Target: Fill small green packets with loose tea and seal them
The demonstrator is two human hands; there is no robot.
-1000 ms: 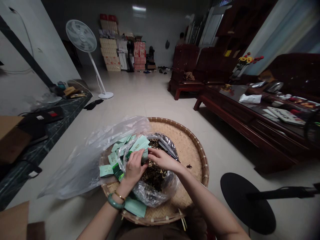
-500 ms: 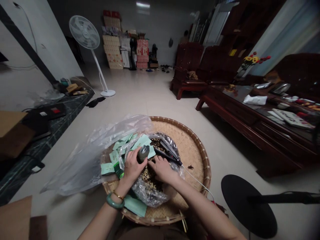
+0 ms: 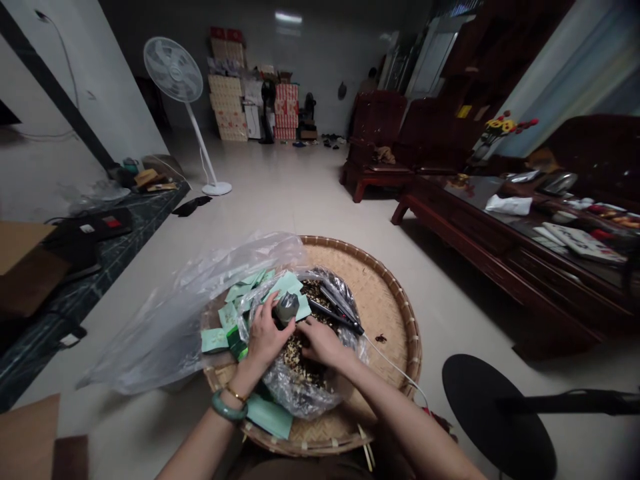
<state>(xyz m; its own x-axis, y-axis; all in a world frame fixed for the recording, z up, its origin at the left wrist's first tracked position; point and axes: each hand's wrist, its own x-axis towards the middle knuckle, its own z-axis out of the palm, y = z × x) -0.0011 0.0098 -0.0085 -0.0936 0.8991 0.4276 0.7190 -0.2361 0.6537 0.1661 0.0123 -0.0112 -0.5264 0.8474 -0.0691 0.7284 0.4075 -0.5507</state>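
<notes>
My left hand [image 3: 266, 333] is closed around a small dark grey, rounded pouch [image 3: 287, 308] with a shiny top. Beside it, my right hand [image 3: 320, 340] has its fingers curled down at the loose dried mix [image 3: 299, 363], and the fingertips are hidden. The brown and pale mix fills an open clear plastic bag [image 3: 300, 399] on a round woven bamboo tray [image 3: 387, 293]. A black flat-iron-like tool [image 3: 337, 315] with a white cord lies across the bag, right of my hands. Pale green packets [image 3: 239, 288] lie to the left, some under my left hand.
A large clear plastic sheet [image 3: 165, 333] spills over the tray's left side. A black round stand base [image 3: 495, 413] is on the floor at right. Farther off stand a white fan [image 3: 175, 70], a dark wooden table [image 3: 465, 227] and stacked boxes [image 3: 229, 107].
My right hand's fingers have drawn in and curled more, uncovering more of the mix below. The pouch stays in my left hand, turned slightly. The camera view has shifted a little.
</notes>
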